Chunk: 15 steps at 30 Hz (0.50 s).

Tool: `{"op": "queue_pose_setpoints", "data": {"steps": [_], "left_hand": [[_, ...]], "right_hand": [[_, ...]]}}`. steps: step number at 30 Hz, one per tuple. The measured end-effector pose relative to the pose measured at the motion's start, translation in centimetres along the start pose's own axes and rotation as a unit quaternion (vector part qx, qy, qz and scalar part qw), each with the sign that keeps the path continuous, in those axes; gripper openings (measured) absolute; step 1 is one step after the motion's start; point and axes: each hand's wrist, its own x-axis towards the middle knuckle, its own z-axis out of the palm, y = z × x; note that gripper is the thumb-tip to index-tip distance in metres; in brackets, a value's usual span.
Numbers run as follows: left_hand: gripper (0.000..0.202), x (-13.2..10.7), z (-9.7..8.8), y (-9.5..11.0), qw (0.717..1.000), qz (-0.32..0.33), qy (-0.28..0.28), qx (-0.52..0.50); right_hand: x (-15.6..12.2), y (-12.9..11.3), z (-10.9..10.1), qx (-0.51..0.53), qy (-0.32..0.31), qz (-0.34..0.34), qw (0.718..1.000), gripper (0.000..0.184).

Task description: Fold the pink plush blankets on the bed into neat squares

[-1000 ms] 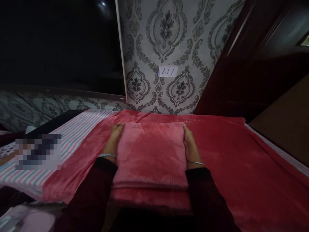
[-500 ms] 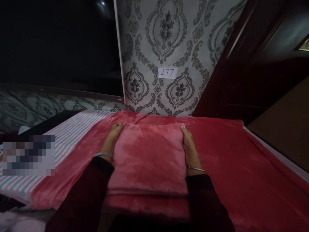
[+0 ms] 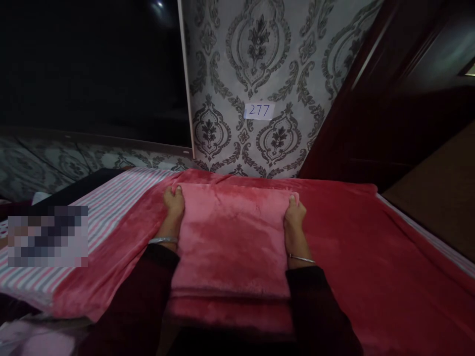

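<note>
A folded pink-red plush blanket (image 3: 233, 237) lies in front of me, its near side showing stacked fold layers. My left hand (image 3: 174, 200) is closed on its far left corner, thumb on top. At the far right corner, my right hand (image 3: 295, 210) grips the edge the same way, thumb up and fingers underneath. The blanket's far edge is stretched fairly straight between both hands. Beneath it spreads a red plush cover (image 3: 356, 247). Both wrists carry a silvery bangle.
A striped sheet (image 3: 111, 202) shows at the left beside the red cover. Behind stands a patterned wall with a paper label marked 277 (image 3: 259, 111). A large dark screen (image 3: 92, 69) is at upper left, a dark wooden door (image 3: 371, 118) at right. A blurred patch hides something at left.
Both hands have taken a firmer grip on the far corners, and the far edge is now pulled wider and straighter. My right hand has shifted slightly right, my left slightly left.
</note>
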Motion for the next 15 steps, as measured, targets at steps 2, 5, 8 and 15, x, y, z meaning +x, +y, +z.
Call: {"op": "queue_pose_setpoints", "data": {"steps": [2,5,8,15], "left_hand": [[0.022,-0.2,-0.3,0.3,1.000,0.010,0.016,0.005],[0.024,-0.4,-0.7,0.7,0.999,0.020,0.030,0.006],[0.023,-0.4,-0.8,0.7,0.999,0.020,0.037,0.010],[0.017,-0.4,-0.4,0.2,0.999,0.022,-0.038,0.022]], "right_hand": [[0.0,0.1,-0.1,-0.012,0.018,-0.016,1.000,0.028],[0.1,0.3,-0.1,-0.025,0.029,-0.060,0.997,0.035],[0.4,0.6,-0.1,-0.032,0.020,-0.083,0.996,0.041],[0.5,1.3,0.3,-0.004,-0.037,0.001,0.999,0.042]]}}
